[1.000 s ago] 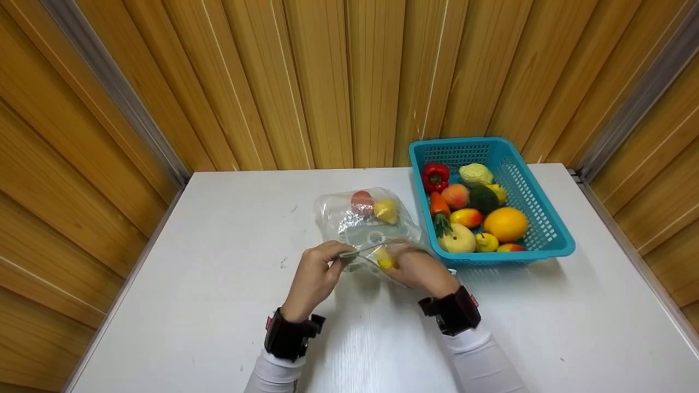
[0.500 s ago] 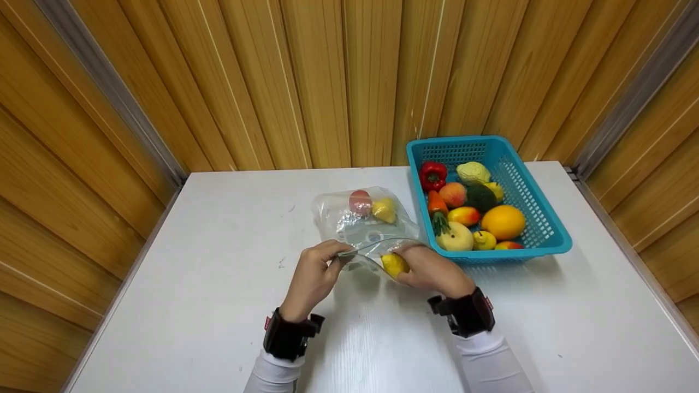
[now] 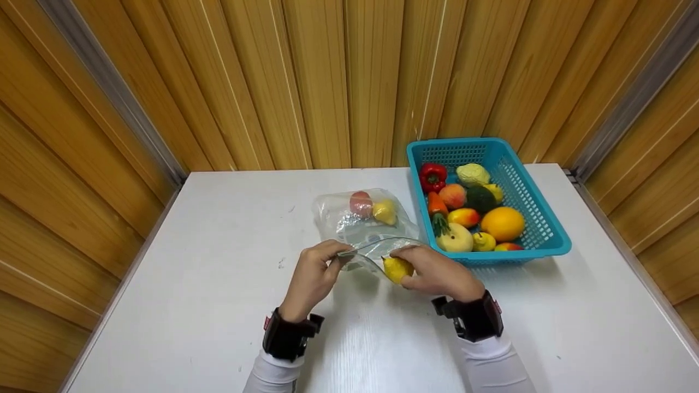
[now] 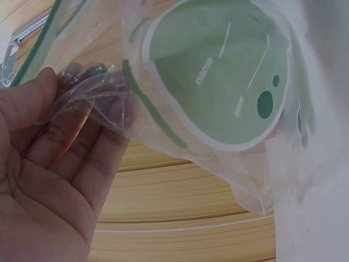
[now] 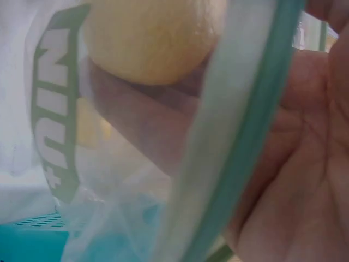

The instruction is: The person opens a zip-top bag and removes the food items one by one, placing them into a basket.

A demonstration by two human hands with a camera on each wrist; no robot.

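Observation:
My left hand (image 3: 315, 273) pinches one corner of a clear zip bag's (image 3: 341, 221) mouth, thumb against fingers. A green printed label with "name" and "time" faces the left wrist view. Inside the bag, toward its far end, lie a red round fruit (image 3: 360, 203) and a yellow fruit (image 3: 384, 211). My right hand (image 3: 439, 271) holds a small yellow pear (image 3: 397, 269) at the bag's opening, stem pointing left. In the right wrist view the pear (image 5: 155, 41) and fingers (image 5: 136, 120) show through the film, behind the green zip strip (image 5: 240, 142).
A teal basket (image 3: 538, 218) stands just right of the bag, holding a red pepper (image 3: 433, 177), a carrot (image 3: 437, 204), an orange fruit (image 3: 503, 224) and several other fruits and vegetables. The white table (image 3: 218, 245) ends at a wood-patterned wall (image 3: 322, 82).
My right hand has drawn back to the right and toward me with the pear, which shows more fully at the bag's mouth. The left hand keeps its place on the bag's edge.

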